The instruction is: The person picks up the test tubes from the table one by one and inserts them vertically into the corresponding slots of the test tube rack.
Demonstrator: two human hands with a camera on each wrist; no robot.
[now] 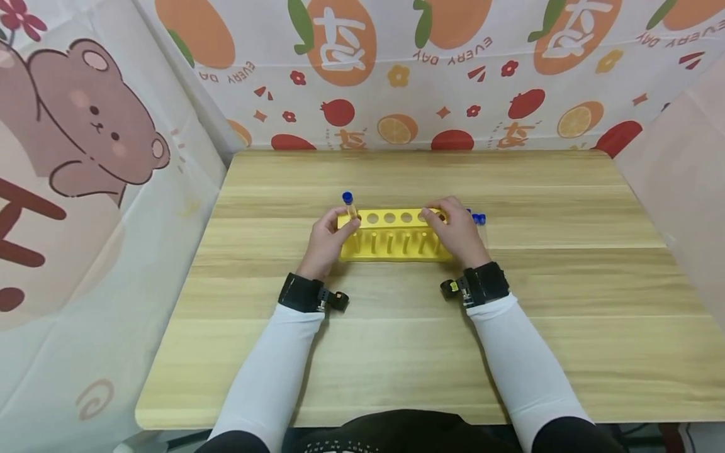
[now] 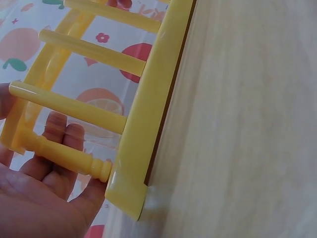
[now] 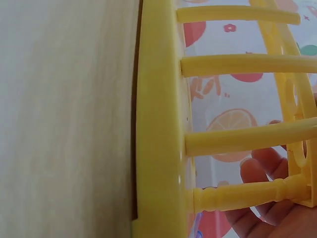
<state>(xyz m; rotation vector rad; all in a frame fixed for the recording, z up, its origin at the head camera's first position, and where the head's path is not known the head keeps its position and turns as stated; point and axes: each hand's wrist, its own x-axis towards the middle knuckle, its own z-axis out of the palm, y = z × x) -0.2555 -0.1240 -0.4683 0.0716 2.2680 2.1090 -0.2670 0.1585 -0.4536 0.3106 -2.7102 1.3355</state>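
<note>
A yellow test tube rack (image 1: 396,250) stands in the middle of the table, its row of round holes on top and its pegs facing the person. My left hand (image 1: 327,240) grips its left end, thumb in front and fingers behind the end post (image 2: 69,156). At the opposite end my right hand (image 1: 457,231) holds the top bar, with fingertips showing behind the post (image 3: 242,194) in the right wrist view. A blue-capped test tube (image 1: 350,205) rises, slightly tilted, at the rack's left end beside the left thumb. More blue caps (image 1: 479,219) show just right of the right hand, partly hidden by it.
The wooden table (image 1: 396,352) has its back edge against a fruit-print cloth (image 1: 425,75). Another printed cloth with a bear (image 1: 102,119) hangs on the left, and a pale one (image 1: 680,189) on the right. Each wrist wears a black strap with a small camera.
</note>
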